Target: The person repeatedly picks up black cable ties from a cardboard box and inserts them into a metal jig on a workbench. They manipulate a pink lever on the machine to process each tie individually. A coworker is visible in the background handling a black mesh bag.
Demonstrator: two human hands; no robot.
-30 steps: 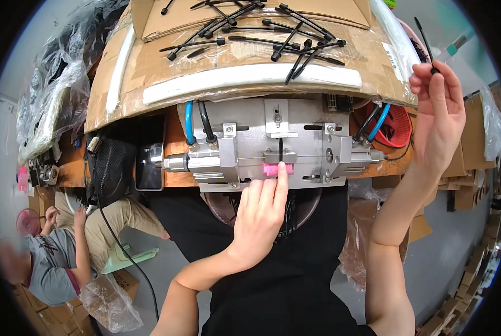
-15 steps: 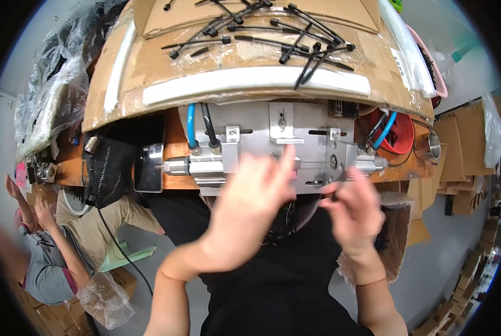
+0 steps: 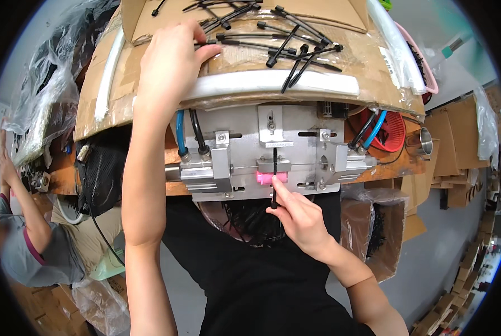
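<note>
On the cardboard, my left hand [image 3: 172,61] reaches among several thin black rods with knobbed ends [image 3: 250,39]. Its thumb and forefinger are apart, with a rod end between them; the other fingers are partly hidden. Below, my right hand [image 3: 303,221] pinches the lower, knobbed end of a black rod [image 3: 274,196]. That rod points away from me across a metal fixture [image 3: 245,151], its far end by the upright bracket [image 3: 273,131]. My right forefinger stretches along it, touching the pink block [image 3: 267,177] on the fixture.
Metal clamps [image 3: 211,173] with blue and black hoses flank the fixture. A red basket [image 3: 393,134] and a metal cup [image 3: 421,141] stand to the right. Below the fixture, a bowl [image 3: 217,215] holds many black rods. At far left another person's arm [image 3: 23,190] shows.
My left hand has moved from over the fixture up to the rods on the cardboard. My right hand has shifted left to the middle of the fixture, where a black rod now lies.
</note>
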